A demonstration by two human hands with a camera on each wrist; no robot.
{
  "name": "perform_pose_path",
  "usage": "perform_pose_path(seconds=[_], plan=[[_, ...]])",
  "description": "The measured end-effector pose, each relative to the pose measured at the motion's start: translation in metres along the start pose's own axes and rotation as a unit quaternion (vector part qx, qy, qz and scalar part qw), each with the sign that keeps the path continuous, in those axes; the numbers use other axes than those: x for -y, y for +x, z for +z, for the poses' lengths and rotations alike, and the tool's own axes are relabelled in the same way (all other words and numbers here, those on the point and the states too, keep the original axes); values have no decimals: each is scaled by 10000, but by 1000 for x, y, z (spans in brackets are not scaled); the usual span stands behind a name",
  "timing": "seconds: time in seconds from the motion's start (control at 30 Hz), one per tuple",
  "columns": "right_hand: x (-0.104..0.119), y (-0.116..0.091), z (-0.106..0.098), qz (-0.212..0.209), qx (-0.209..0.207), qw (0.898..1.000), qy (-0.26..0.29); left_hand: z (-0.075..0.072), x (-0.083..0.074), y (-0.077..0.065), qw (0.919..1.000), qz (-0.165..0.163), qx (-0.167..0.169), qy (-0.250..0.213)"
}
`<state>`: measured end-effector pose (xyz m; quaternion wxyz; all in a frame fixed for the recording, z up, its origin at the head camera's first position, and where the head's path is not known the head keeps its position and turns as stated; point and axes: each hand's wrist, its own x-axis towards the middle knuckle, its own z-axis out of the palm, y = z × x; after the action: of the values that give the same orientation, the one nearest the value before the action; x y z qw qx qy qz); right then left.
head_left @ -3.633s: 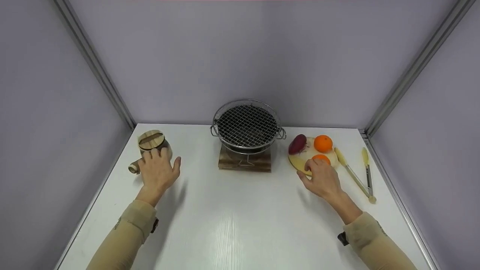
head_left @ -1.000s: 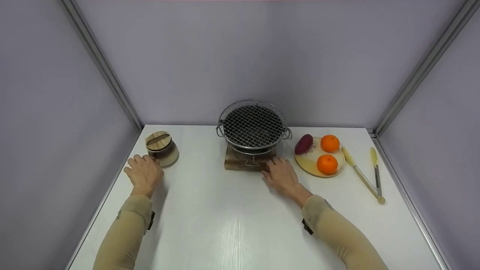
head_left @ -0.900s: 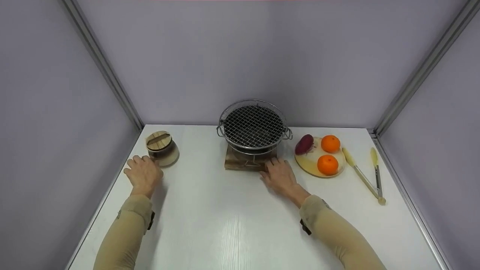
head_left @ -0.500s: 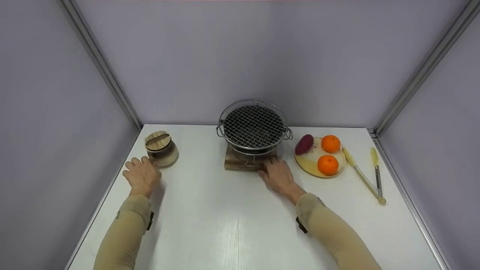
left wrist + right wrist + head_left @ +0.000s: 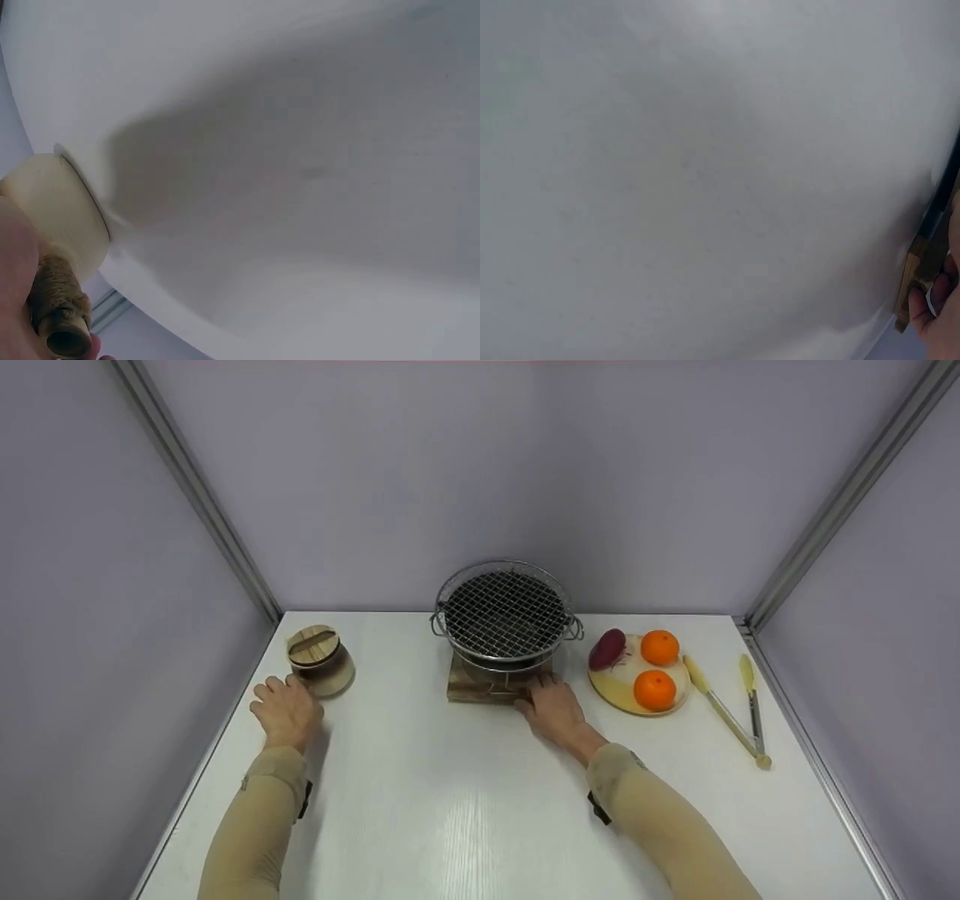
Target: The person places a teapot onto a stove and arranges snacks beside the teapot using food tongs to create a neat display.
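Grips with the left hand point(image 5: 288, 712) the rope-wrapped side handle point(image 5: 58, 296) of a teapot point(image 5: 331, 678), upright on the white table point(image 5: 420, 787) well to the left of the tabletop grill point(image 5: 506, 616). Has the fingers of that hand curled round the handle, slightly apart at the knuckles, with tips just showing past it in the left wrist view. Cannot tell exactly how the left thumb lies. Shows on the teapot a round wooden lid point(image 5: 306, 639) with a darker crossbar.

Pinches with the right hand point(image 5: 556, 711) the right front corner of the wooden base point(image 5: 471, 688) under the grill, between a thumb against the wood and bent fingers set close together. Cannot tell how far the fingertips reach behind the corner. Shows on the grill a round wire mesh point(image 5: 504, 637), with loop handles point(image 5: 436, 624) at either side.

Shows, to the right of the grill, a round plate point(image 5: 613, 688) bearing a purple sweet potato point(image 5: 607, 649) on the side nearer the grill and two mandarins point(image 5: 655, 691) on the farther side, one behind the other. Shows, farthest right of the grill, tongs point(image 5: 724, 718) spread in a V, with yellow tips away from the person.
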<state>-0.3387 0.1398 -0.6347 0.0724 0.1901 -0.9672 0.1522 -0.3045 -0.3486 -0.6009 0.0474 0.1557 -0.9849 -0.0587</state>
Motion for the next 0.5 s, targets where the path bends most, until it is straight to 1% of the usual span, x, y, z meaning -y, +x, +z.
perform_pose_path(seconds=[0.13,0.23,0.37,0.5], plan=[[1,0,0,23,55,10000,30,2,0,-1,10000,2,-31,23],[1,0,-1,31,41,10000,81,1,-1,-1,9999,70,-82,126],[0,0,-1,-7,-49,9999,147,1,-2,-1,9991,203,-140,350],[-1,0,1,-75,-162,9996,227,2,-4,0,9985,237,-107,477]])
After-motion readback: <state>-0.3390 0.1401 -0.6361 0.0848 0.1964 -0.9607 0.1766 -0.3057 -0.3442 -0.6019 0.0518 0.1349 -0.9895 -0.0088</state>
